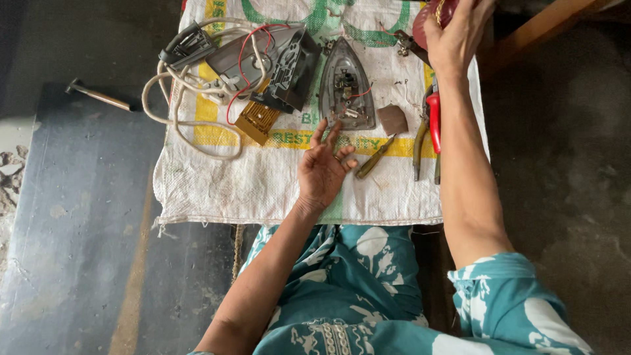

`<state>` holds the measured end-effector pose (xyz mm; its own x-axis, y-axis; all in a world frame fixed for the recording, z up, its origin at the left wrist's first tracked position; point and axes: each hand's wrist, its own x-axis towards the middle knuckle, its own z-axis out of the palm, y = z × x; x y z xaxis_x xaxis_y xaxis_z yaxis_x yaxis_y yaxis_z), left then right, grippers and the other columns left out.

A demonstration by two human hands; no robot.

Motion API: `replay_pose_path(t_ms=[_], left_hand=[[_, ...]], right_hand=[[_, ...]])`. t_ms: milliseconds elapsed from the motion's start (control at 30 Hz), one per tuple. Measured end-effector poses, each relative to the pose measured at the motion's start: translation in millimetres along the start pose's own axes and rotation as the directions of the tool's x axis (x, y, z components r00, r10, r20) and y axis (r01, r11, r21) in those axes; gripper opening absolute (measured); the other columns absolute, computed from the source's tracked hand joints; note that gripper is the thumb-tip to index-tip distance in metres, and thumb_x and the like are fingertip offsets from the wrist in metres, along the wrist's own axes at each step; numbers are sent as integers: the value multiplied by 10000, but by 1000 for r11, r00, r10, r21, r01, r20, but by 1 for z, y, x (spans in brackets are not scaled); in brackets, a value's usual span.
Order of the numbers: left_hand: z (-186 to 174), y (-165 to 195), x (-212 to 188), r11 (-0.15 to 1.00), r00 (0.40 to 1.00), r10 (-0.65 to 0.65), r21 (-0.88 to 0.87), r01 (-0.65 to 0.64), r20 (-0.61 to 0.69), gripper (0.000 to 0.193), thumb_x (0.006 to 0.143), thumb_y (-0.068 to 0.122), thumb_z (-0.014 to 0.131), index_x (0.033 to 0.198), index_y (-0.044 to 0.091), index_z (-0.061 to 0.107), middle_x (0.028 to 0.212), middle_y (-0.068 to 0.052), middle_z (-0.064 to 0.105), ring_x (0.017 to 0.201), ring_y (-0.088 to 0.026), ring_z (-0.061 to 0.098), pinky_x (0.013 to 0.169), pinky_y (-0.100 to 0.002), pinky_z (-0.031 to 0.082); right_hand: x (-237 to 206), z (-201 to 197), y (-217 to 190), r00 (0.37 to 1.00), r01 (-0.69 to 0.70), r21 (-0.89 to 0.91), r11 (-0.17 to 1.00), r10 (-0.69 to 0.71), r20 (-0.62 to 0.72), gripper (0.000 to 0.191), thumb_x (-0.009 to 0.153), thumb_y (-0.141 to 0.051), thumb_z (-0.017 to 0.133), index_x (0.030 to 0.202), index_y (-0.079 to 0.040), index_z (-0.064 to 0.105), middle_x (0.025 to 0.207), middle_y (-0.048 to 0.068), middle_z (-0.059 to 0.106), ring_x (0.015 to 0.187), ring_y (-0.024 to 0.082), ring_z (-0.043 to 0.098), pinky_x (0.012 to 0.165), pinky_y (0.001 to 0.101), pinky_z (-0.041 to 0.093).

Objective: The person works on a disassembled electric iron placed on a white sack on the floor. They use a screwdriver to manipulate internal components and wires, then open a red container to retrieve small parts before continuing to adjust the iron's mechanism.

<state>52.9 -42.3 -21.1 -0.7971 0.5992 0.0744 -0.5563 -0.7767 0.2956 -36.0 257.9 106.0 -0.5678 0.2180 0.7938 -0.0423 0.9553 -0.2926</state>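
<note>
Maroon rounded cover [430, 20] is sitting at the frame's upper right, gripped by the right hand [457, 33]; the left hand [323, 169], fingers spread, is resting empty below the iron soleplate [346, 82] at centre.

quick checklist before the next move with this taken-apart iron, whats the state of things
1. Left hand free: ok, open, palm up, holding nothing.
2. Right hand grip on the dark red round part: cannot tell, cut off by the frame edge.
3. Iron soleplate lying flat on the sack cloth: ok.
4. Screwdriver within reach: ok, beside the left hand.
5. Pliers clear of the forearm: not ok, right beside it.
6. White cord tidy: not ok, looped loosely.
</note>
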Motion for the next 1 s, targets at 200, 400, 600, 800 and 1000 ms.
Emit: replay_pose_path(t_ms=[200, 400, 600, 800, 1000], left_hand=[[33, 0, -14, 582, 972, 228, 793, -179, 52, 943, 708, 61, 764, 1541, 149, 332, 1497, -175, 431, 1178, -303, 563, 930, -442, 564], [63, -8, 4, -283, 772, 441, 887, -365, 458, 1096, 601, 246, 945, 1513, 78, 361, 1480, -192, 463, 1340, -425, 489, 1109, -524, 442], [52, 6, 8, -302, 834, 431, 926, -226, 344, 929, 638, 309, 938, 1419, 72, 495, 1327, -160, 620, 1215, -367, 612, 1066, -451, 506], [43, 41, 6, 59, 967, 175, 978, -198, 185, 903, 560, 295, 896, 1370, 58, 576, 1264, -140, 721, 1151, -284, 733, 1055, -369, 556], [37, 38, 9, 304, 965, 205, 926, -222, 164, 890, 556, 218, 859, 1367, 35, 540, 1277, -140, 695, 1195, -287, 696, 1089, -358, 531]], right_hand=[[-57, -66, -62, 968, -95, 292, 952, 20, 249, 516, 959, -81, 837, 1365, -51, 519, 1299, 153, 513, 1197, 275, 627, 1039, 414, 571], [-104, -82, -137, 919, -162, 419, 893, -19, 395, 501, 882, -128, 837, 1281, -26, 552, 1234, 140, 561, 1133, 274, 617, 981, 388, 534], [-112, -76, -135, 866, 90, 400, 912, -270, 420, 470, 978, -369, 741, 1321, -74, 615, 1198, 134, 559, 1139, 321, 588, 1009, 436, 496], [-109, -52, -104, 885, -79, 537, 840, -189, 425, 421, 1064, -493, 569, 1247, -126, 662, 1142, 87, 647, 1101, 272, 653, 984, 397, 560], [-55, -6, -38, 804, -271, -71, 960, 266, 532, 389, 973, -384, 693, 1275, -148, 631, 1175, 233, 566, 1032, 381, 635, 882, 535, 546]])
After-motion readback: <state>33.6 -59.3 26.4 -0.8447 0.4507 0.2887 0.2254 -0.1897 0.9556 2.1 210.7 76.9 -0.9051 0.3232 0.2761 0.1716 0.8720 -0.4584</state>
